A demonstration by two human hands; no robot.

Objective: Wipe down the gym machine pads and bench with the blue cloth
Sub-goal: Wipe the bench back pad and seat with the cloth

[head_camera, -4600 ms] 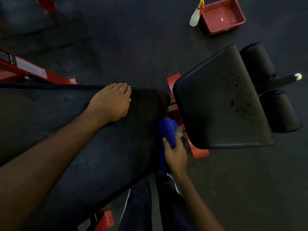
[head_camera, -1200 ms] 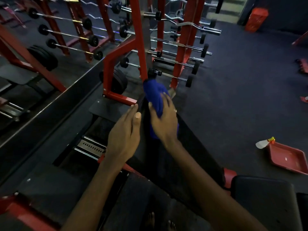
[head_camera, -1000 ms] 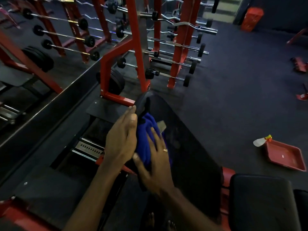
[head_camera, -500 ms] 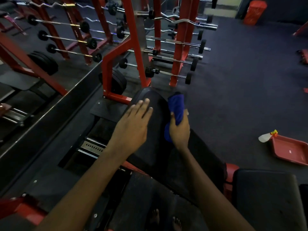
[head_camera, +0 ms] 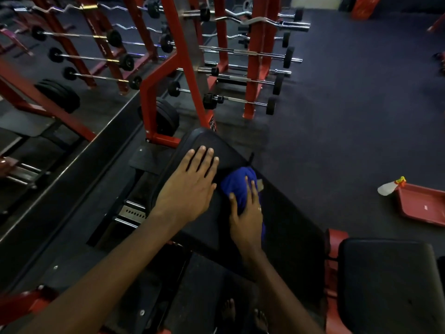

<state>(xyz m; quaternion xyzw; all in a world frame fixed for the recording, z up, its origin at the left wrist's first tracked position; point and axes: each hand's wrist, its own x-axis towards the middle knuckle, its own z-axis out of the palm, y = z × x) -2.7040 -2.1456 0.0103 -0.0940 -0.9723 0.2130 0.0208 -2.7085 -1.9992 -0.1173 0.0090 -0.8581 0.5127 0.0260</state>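
Note:
A long black bench back pad (head_camera: 284, 220) slopes from the lower middle up to a rounded top end. My left hand (head_camera: 186, 186) lies flat on that upper end, fingers straight and spread. Beside it my right hand (head_camera: 248, 213) presses a bunched blue cloth (head_camera: 237, 183) onto the pad, fingers straight over the cloth. The separate black seat pad (head_camera: 387, 283) sits at the lower right.
Red racks (head_camera: 183, 68) with barbells stand just beyond the pad's top. A red tray (head_camera: 421, 206) and a white spray bottle (head_camera: 387, 189) lie on the dark floor at right. My bare feet (head_camera: 243, 314) show under the bench. Red frame parts and weight plates fill the left.
My right hand has slid the blue cloth down from the pad's top right edge toward the middle, and now lies flat on it. My left hand stays on the pad's top.

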